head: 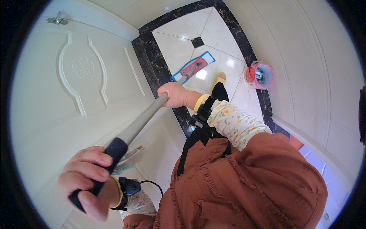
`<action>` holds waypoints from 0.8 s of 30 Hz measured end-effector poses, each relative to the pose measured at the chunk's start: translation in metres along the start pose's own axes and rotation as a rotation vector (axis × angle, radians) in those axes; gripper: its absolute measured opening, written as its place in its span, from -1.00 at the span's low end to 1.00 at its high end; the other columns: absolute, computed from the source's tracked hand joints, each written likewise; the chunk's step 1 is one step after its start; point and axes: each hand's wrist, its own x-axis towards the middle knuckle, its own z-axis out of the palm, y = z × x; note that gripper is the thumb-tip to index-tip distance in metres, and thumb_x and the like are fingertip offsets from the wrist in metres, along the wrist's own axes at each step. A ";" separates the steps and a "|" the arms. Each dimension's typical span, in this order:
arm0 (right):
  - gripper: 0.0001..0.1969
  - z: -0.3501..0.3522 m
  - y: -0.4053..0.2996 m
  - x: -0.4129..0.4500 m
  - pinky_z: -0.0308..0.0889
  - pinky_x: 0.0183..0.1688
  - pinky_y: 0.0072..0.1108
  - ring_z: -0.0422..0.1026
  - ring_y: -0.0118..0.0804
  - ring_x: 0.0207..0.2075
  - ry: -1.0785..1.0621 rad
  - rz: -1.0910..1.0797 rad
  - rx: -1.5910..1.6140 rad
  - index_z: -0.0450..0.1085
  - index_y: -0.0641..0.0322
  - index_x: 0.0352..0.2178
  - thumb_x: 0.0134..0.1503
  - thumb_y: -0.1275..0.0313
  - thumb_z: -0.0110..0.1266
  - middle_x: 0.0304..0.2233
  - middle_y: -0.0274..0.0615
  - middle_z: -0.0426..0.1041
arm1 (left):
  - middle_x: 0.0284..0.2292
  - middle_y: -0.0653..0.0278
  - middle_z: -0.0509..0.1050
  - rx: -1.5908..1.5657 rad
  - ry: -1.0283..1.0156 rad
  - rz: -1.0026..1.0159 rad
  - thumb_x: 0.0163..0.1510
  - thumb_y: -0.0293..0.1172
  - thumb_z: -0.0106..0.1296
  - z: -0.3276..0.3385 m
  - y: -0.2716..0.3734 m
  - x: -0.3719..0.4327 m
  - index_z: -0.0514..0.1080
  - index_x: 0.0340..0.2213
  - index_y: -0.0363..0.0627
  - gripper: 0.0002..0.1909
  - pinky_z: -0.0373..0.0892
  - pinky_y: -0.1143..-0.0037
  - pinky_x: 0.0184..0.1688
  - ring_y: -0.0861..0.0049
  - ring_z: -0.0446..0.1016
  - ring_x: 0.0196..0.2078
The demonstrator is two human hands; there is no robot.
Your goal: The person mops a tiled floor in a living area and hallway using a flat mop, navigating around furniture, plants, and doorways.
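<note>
A flat mop with a red plate and a blue-edged white pad lies against the tiled floor. Its long grey pole slants up toward me. My left hand is wrapped around the black handle grip at the pole's top end. Lower down the pole, my right hand is closed around the grey tube. Both wrists wear dark strapped devices, the right one over a floral sleeve.
A white panelled door with a metal handle stands at left. Near the right wall sits a small lined bin with something inside. My foot in a yellow slipper is beside the mop. Dark marble borders edge the pale tiles.
</note>
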 end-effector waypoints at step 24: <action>-0.82 0.053 0.064 -0.348 0.26 -0.42 -0.34 0.37 -0.04 -0.48 0.289 0.545 -0.077 0.33 0.11 -0.64 -0.27 0.26 -0.01 -0.60 -0.10 0.38 | -0.65 0.11 0.32 -0.558 -0.200 -0.427 -0.02 -0.45 -0.29 0.132 -0.045 -0.152 0.20 -0.57 -0.23 -0.86 0.30 0.19 -0.29 0.18 0.38 -0.49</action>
